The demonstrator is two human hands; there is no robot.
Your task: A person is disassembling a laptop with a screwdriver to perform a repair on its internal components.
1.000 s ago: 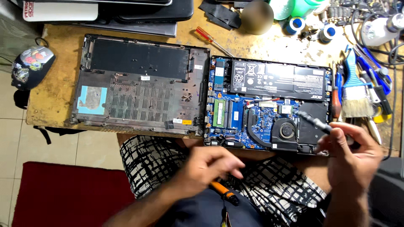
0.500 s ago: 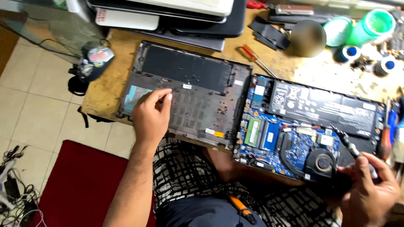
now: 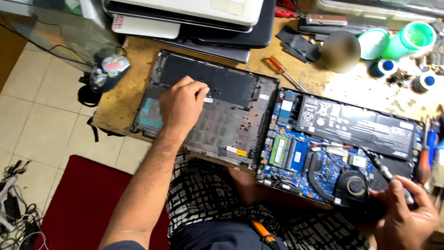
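Left hand [image 3: 182, 105] now lying on removed bottom cover [image 3: 203, 111], fingers curled down onto its inner face; second ago it was hovering near lap, half second ago just arriving at cover's left part. Since then creeping farther in, toward cover's middle. Grasping nothing that shows, only pressing or feeling. Cover sitting on left of bench [image 3: 120, 99], touching open laptop [image 3: 342, 148] on right. Right hand [image 3: 407, 220] keeping closed grip on screwdriver [image 3: 384, 172], tip pointing beside fan [image 3: 354, 185], barely shifting. Attention appears moving to cover.
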